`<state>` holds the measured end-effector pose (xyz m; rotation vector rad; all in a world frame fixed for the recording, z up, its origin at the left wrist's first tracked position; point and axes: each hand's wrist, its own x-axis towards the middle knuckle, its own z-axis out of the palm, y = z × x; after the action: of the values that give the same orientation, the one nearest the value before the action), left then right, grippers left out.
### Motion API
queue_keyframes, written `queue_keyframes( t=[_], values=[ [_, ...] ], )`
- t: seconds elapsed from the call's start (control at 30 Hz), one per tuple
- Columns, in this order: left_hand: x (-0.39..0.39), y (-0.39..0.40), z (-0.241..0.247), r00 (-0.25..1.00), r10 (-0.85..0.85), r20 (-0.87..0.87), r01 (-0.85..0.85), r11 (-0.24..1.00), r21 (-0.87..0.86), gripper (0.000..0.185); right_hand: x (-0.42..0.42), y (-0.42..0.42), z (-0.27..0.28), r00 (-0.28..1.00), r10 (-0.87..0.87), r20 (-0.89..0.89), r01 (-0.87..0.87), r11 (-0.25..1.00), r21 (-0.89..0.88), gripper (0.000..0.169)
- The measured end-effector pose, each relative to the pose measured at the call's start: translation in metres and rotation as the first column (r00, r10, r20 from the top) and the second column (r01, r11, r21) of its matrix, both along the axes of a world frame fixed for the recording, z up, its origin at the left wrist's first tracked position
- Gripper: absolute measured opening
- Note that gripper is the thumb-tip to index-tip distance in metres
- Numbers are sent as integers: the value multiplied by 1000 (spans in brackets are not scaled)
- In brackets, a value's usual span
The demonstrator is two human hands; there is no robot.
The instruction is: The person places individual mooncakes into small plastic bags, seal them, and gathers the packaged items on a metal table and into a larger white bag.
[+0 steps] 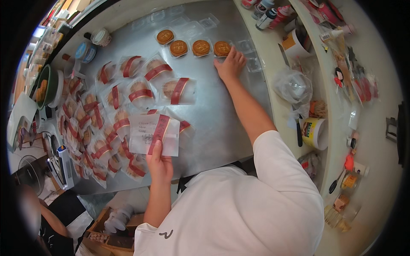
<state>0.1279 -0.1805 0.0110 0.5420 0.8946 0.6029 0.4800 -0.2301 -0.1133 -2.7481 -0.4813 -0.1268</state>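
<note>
My left hand holds a flat translucent paper bag by its lower edge, the thumb pressed on its red band. The bag bears printing and shows no pastry inside. My right hand is at the near right side of a round golden mooncake in a clear plastic tray, thumb and fingers apart; whether it grips the tray is not clear. Left of it stand three more mooncakes in trays: one, another and a third.
Bagged mooncakes with red bands cover the left of the metal table, piled up at the far left. Empty clear trays lie at the back. Bottles and tubs line the right shelf. A person sits at lower left.
</note>
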Motion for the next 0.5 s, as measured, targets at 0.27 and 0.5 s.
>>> queue_keyframes(
  t=[0.27,0.5],
  values=[
    [9,9,2,1000,-18,-9,18,999,-27,34,26,18,-12,993,6,118,-2,999,-33,87],
    [22,20,5,998,53,21,-51,994,-93,29,-41,-33,21,984,175,16,-175,984,23,79]
  ],
)
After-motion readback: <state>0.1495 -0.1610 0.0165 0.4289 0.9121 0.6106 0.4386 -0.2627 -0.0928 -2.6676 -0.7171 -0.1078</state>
